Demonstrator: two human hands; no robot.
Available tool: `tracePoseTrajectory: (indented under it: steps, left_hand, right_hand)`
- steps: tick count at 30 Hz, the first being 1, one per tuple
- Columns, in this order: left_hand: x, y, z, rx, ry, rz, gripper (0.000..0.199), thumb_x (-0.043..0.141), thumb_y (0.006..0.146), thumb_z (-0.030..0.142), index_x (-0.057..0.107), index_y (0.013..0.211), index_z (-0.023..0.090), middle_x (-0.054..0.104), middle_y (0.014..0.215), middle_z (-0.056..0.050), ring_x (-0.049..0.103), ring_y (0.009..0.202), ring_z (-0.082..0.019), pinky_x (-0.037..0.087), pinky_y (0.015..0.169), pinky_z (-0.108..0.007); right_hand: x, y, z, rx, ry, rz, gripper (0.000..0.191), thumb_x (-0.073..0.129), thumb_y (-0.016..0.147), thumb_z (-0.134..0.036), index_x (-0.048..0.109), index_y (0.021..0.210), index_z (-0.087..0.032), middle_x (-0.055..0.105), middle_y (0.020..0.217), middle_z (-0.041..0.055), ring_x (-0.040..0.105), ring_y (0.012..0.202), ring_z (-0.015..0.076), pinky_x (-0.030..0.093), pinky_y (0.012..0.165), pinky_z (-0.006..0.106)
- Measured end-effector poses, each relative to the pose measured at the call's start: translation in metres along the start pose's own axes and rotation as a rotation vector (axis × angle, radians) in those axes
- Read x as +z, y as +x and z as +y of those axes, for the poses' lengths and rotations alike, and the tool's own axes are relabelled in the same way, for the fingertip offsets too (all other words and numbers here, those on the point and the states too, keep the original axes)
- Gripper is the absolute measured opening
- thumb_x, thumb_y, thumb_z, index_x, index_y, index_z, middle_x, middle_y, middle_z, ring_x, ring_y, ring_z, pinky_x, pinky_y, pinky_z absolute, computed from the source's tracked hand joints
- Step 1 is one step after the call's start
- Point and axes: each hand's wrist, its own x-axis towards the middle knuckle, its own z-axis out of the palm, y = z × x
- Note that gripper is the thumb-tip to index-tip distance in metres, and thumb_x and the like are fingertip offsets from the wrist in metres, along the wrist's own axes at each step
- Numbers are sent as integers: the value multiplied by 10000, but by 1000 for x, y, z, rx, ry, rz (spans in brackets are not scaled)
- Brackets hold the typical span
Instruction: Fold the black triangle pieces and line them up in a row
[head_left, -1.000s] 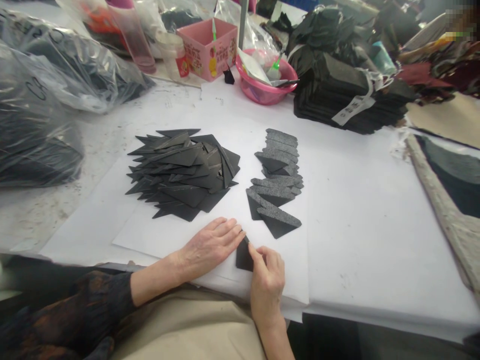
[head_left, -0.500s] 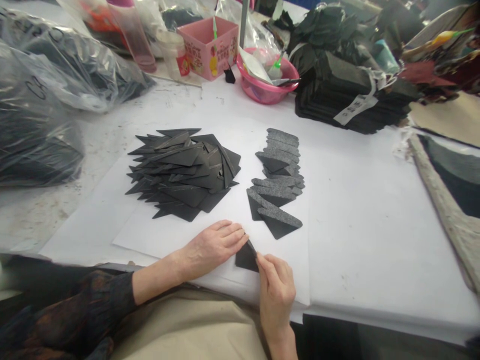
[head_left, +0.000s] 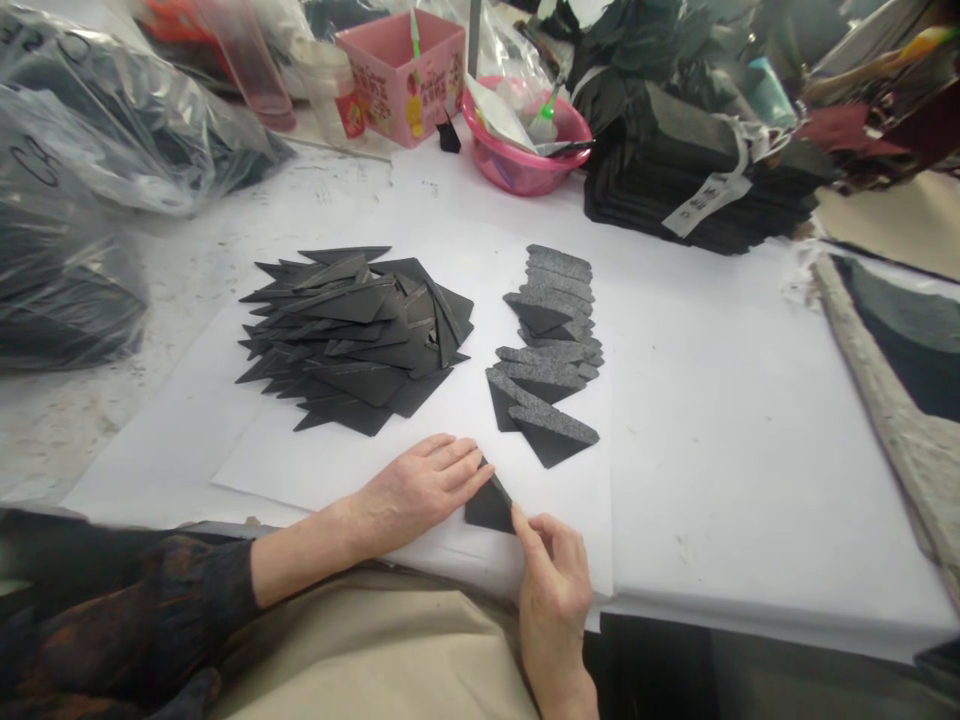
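A small black triangular leather-like piece lies on white paper near the table's front edge. My left hand rests across its upper corner, fingers stretched out flat and covering that end. At the lower right corner, my right hand pinches the edge between thumb and index finger. Beyond my left hand is a heaped pile of similar black pieces, points mostly facing left. To its right, a column of overlapping black pieces shows speckled grey strips along the upper edges.
A pink bowl with tools and a pink box stand at the back. Clear plastic bags of dark material fill the left side. At back right sits a tied black stack with a white label.
The whole view has shifted slightly, so things sit a little higher and further left. Both hands keep nearly the same places on the black piece; a little more of its upper edge shows.
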Motion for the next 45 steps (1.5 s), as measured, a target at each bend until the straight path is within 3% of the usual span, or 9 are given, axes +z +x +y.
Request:
tracePoseTrajectory:
  steps: [13,18,23,29,37,45]
  left_hand:
    - [3,3,6,-23,42,0,298,505,982,98,547,1276,81,602,1232,-141,535,1219,-264,451,1037,-431]
    - [3,5,5,35,-18,33,278,434,992,67,570,1235,48,612,1215,-125,556,1173,-235,458,1047,-380]
    - [3,4,10,34,3,5,326,488,988,118,543,1308,107,605,1208,-148,561,1173,-291,499,990,-435]
    - [3,5,17,19,63,-17,304,503,982,132,565,1278,96,596,1213,-167,560,1169,-314,502,975,-446]
    - [4,8,18,41,-11,-21,301,388,1015,79,567,1257,70,584,1269,-107,516,1218,-230,438,1054,-387]
    - [3,8,19,34,-36,15,309,374,1033,116,574,1268,110,618,1200,-104,554,1168,-249,480,983,-403]
  right_hand:
    - [1,2,0,-26,-83,3,307,439,999,-143,659,1204,-204,592,951,69,526,846,150,478,749,294]
    - [2,2,0,-20,-91,8,310,446,997,-144,659,1208,-220,596,946,65,532,834,147,477,743,290]
    - [2,3,-1,-21,-92,13,307,470,982,-120,667,1199,-212,595,940,67,531,836,150,477,740,290]
    - [-4,1,5,-20,-11,-10,337,529,944,-71,644,1232,-204,606,972,65,548,877,150,481,770,284]
    - [-7,-4,10,-14,60,-9,382,550,918,-22,637,1242,-203,607,996,64,547,903,145,484,790,279]
    - [-11,-7,10,-2,-11,-45,386,509,945,-56,642,1249,-253,618,996,60,552,866,152,484,767,285]
